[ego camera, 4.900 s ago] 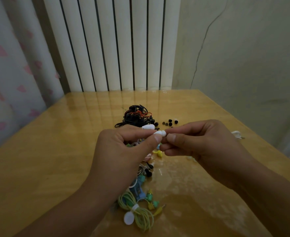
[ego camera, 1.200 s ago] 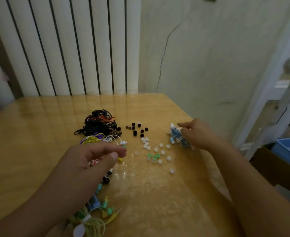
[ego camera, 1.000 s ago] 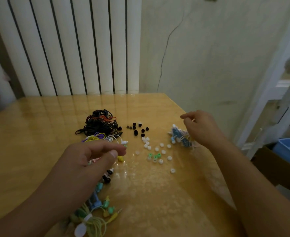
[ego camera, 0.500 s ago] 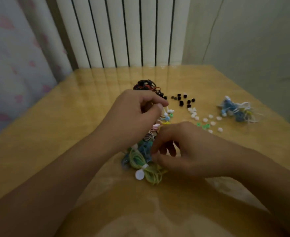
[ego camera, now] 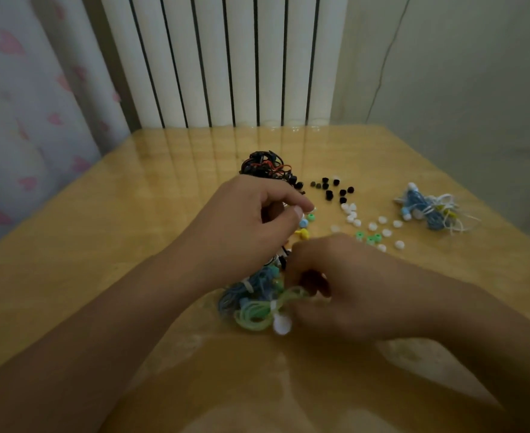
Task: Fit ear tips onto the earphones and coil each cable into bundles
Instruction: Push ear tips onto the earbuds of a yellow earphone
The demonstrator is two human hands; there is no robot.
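My right hand (ego camera: pixel 351 289) grips the green coiled earphone bundle (ego camera: pixel 254 314) at its near end, beside its white tie tab (ego camera: pixel 281 325). A blue coiled bundle (ego camera: pixel 245 290) lies against it. My left hand (ego camera: pixel 242 226) hovers just behind with thumb and forefinger pinched; a small white bit shows at the fingertips, and I cannot tell whether it is held. Loose yellow, blue and green earbuds (ego camera: pixel 303 228) lie under that pinch. Black ear tips (ego camera: pixel 332 189), white ear tips (ego camera: pixel 370 223) and green ear tips (ego camera: pixel 368 237) are scattered to the right.
A tangle of black and orange earphones (ego camera: pixel 265 168) lies behind my left hand. Tied blue and white bundles (ego camera: pixel 429 210) rest near the right edge of the glossy wooden table (ego camera: pixel 101 232). A white radiator (ego camera: pixel 226 57) and a curtain stand behind.
My right hand left the blue and white bundles at the right, came back to the middle and took hold of the green bundle. My left hand stayed pinched over the pile.
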